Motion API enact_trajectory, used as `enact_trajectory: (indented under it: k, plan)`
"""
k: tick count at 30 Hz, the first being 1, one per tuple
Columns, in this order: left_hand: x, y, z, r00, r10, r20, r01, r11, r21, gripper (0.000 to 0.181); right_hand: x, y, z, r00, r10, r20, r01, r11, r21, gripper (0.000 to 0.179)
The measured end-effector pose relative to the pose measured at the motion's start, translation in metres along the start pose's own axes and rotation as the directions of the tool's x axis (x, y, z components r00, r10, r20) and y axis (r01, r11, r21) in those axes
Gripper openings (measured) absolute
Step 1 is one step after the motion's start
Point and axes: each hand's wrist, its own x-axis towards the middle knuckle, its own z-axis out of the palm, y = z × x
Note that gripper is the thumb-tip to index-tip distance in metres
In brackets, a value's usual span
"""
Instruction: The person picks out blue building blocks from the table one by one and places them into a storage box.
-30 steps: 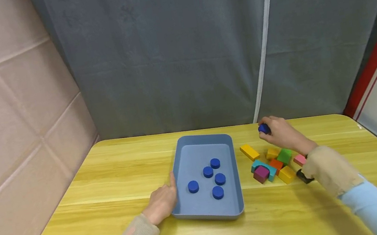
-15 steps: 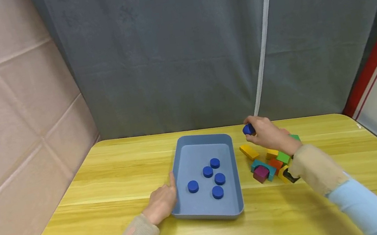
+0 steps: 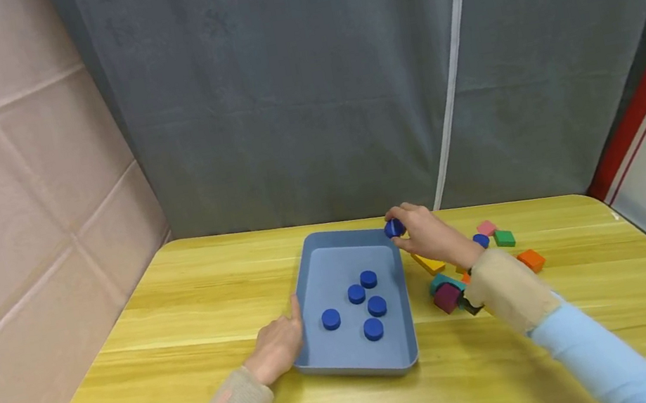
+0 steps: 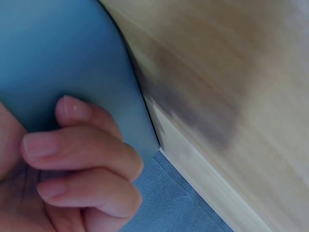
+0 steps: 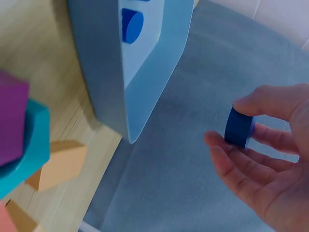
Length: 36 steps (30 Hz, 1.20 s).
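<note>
Fingers [image 5: 256, 137] around blue disc [image 5: 239, 127]

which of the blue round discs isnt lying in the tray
The blue round disc pinched in the right hand, held over the far right corner of the grey-blue plastic tray. The other five blue discs lie flat on the tray floor.
</note>
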Motion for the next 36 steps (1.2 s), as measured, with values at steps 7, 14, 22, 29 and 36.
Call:
enact_trajectory:
  k: [7,14,22,29,36]
  plan:
    - [0.000,0.001,0.001,1.000,0.000,0.007,0.000,1.000,-0.019,0.062,0.009,-0.012,0.007,1.000,-0.001,0.031,0.000,1.000,0.005,0.036]
    - [0.000,0.002,0.001,1.000,-0.002,0.004,0.002,1.000,-0.007,0.061,0.018,-0.025,0.012,0.998,0.013,0.056,-0.013,1.000,0.000,0.038]
    - [0.000,0.002,0.000,1.000,-0.003,0.005,0.003,1.000,-0.018,0.062,0.027,-0.033,0.022,0.997,-0.023,0.071,0.023,1.000,-0.004,0.037]
    - [0.001,0.003,0.000,1.000,-0.011,0.004,0.011,1.000,-0.016,0.063,0.035,-0.041,0.032,0.994,-0.055,0.095,0.055,0.998,0.003,0.034]
    - [0.002,0.003,0.000,1.000,-0.016,0.010,0.016,1.000,-0.010,0.061,0.043,-0.049,0.041,0.993,-0.050,0.105,0.047,0.998,0.029,0.032]
